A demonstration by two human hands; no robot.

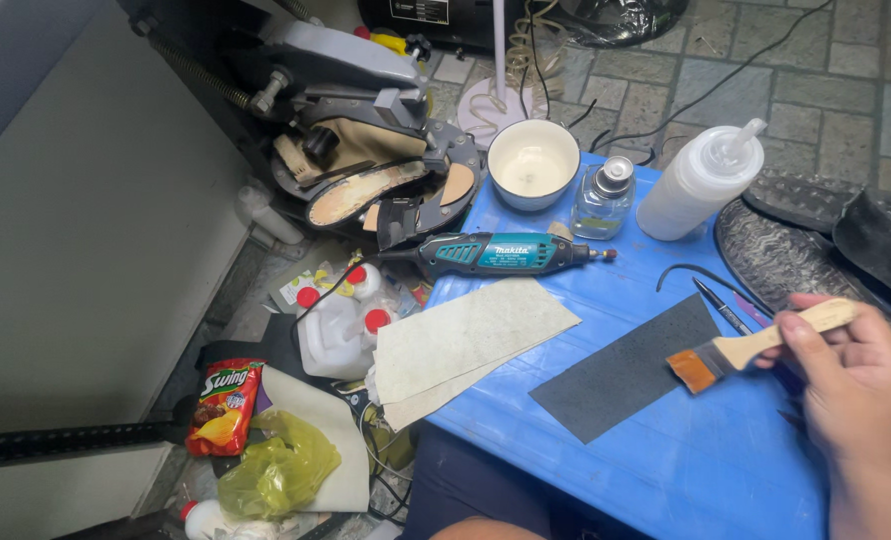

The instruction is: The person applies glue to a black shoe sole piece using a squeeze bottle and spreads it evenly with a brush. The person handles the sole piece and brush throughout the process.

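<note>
Head view: a wooden-handled brush (756, 347) is gripped in the closed right hand (851, 385) beside dark sandpaper (626, 372), seemingly mid-brushing; left hand unseen.

The brush (756, 347) in my right hand (851, 385) has a pale wooden handle and orange bristles. Under it the table (666, 460) is bright blue, and the sandpaper sheet (631, 368) on it is dark grey. Left of that lie cream sheets (466, 345), faintly stained. The rotary tool (506, 253) is teal and black. Far off, the bowl (534, 163) is white, the squeeze bottle (701, 182) milky white, the small glass bottle (603, 198) clear with a silver cap. Near left, a snack bag (224, 405) is red and a plastic bag (278, 465) yellow-green.
</note>
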